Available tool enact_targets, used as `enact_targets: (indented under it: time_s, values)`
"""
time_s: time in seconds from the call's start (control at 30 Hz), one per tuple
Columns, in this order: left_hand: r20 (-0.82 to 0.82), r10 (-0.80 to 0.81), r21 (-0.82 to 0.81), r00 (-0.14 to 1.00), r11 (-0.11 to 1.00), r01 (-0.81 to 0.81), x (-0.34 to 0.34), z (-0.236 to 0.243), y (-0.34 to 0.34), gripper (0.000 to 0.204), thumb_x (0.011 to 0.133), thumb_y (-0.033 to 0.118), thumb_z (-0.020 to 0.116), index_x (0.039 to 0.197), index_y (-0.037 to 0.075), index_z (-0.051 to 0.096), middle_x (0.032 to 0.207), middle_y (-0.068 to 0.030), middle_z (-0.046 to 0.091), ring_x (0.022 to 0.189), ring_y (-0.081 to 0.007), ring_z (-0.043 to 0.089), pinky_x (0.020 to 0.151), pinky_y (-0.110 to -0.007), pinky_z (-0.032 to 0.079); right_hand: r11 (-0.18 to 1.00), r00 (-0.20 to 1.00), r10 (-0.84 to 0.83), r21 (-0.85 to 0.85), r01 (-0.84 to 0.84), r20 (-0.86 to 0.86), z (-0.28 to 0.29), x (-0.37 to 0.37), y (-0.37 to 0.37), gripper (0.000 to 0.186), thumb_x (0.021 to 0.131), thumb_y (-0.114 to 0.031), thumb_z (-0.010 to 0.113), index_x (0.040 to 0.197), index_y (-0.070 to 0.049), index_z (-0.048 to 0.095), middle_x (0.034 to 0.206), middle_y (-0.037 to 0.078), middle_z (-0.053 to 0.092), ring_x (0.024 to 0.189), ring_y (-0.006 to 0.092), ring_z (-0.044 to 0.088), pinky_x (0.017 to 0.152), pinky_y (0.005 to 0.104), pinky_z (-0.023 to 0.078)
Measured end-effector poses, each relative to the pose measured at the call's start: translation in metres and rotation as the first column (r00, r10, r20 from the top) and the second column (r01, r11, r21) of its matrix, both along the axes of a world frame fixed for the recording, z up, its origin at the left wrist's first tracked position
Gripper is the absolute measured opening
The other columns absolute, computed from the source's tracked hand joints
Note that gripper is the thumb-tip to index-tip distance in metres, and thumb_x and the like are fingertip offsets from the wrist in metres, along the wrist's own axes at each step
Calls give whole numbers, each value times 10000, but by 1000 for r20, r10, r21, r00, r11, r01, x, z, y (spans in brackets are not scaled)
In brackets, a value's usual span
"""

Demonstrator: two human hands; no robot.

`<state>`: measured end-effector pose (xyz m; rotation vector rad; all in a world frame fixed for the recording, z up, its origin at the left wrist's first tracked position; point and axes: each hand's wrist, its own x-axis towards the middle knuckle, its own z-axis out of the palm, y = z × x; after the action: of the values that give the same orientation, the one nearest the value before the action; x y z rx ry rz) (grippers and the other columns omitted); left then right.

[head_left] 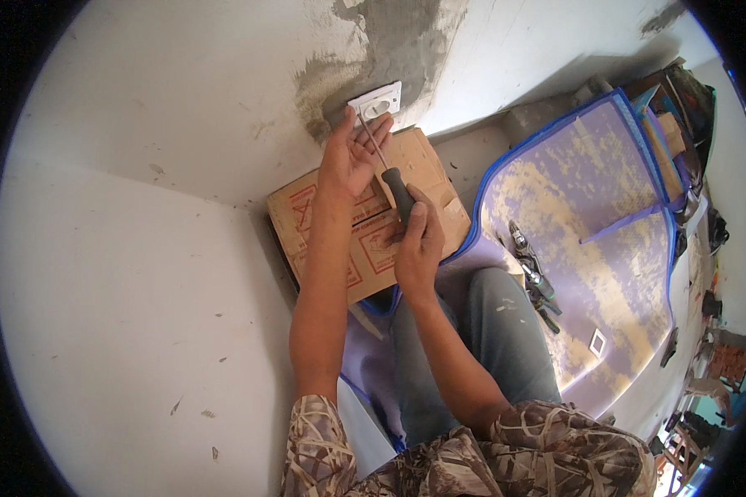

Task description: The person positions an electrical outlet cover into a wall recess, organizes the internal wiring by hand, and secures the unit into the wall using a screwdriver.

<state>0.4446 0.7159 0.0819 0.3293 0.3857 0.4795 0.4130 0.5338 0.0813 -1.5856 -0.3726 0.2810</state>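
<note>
A white wall socket sits tilted against a patch of grey plaster. My left hand is just below it, palm up, thumb near the socket's lower left corner and fingers loosely stretched beneath. My right hand grips the dark handle of a screwdriver. The thin shaft runs up across my left fingers, its tip at the socket's lower left side. Whether the tip sits in a screw is too small to tell.
A cardboard box stands against the wall under my hands. To the right, a worn purple mat with blue edging holds several hand tools and a small white frame. Piled belongings lie along the far right.
</note>
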Motion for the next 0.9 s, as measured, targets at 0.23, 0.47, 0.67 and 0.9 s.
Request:
enact_targets:
  time_s: [0.23, 0.47, 0.67, 0.9]
  values:
    - [-141, -352, 416, 925, 827, 378, -44, 12, -43, 462, 942, 195, 634, 1310, -34, 475, 1202, -169, 617, 1138, -255, 595, 984, -369, 488, 841, 531, 452, 541, 15, -716, 5, 22, -20, 383, 1043, -321, 373, 1312, -56, 438, 889, 63, 585, 597, 125, 545, 494, 233, 442]
    - [-203, -298, 481, 933, 799, 360, -40, 11, -50, 403, 943, 121, 626, 1294, -31, 503, 1194, -137, 634, 1108, -197, 609, 959, -310, 507, 1000, 996, -12, 17, 13, -92, 28, 17, -7, 301, 1017, -263, 464, 1242, -65, 490, 969, 99, 604, 645, 167, 587, 513, 242, 461]
    - [-115, -311, 471, 943, 819, 328, -40, 6, -51, 375, 954, 92, 598, 1298, -23, 506, 1198, -129, 632, 1126, -186, 598, 974, -310, 495, 902, 554, 269, 408, 141, -788, 21, 29, -14, 304, 1021, -329, 449, 1199, -99, 535, 925, 70, 621, 623, 155, 578, 516, 234, 462]
    - [-114, -209, 517, 971, 822, 237, -44, -9, -51, 362, 951, 47, 582, 1299, -24, 510, 1167, -133, 641, 1127, -190, 598, 981, -307, 488, 987, 986, 151, 75, -145, -77, 10, 25, -19, 244, 1003, -192, 505, 1200, -57, 454, 864, 76, 573, 605, 119, 553, 501, 236, 461]
